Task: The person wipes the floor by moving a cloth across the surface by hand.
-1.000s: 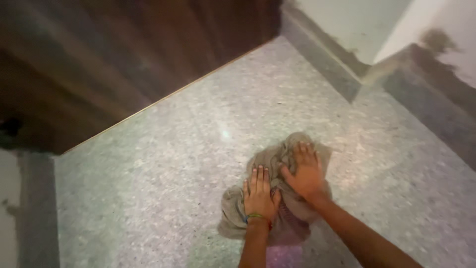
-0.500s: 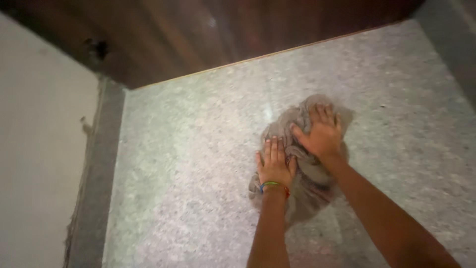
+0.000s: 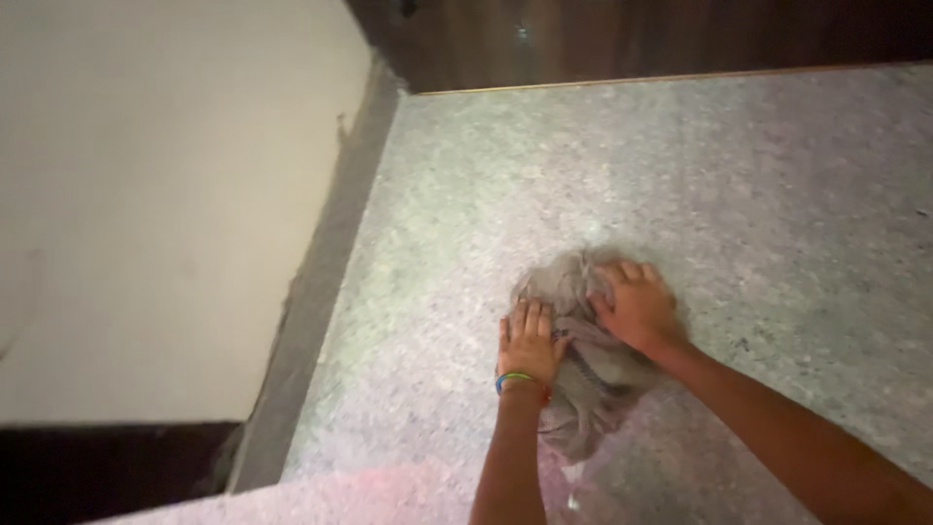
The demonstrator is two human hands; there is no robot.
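One bunched grey cloth (image 3: pixel 583 365) lies on the floor, with two hands on it: left hand (image 3: pixel 529 342) and right hand (image 3: pixel 637 309). One wristband (image 3: pixel 519 380) shows, possibly several thin strands.

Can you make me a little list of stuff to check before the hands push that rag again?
1. Left hand flat on the grey rag: ok.
2. Right hand pressing on the rag: ok.
3. Rag spread out: not ok, it is bunched up.
4. Speckled floor around the rag free of things: ok.
5. Rag apart from the grey skirting and the wooden door: ok.
6. Rag wet or dry: cannot tell.
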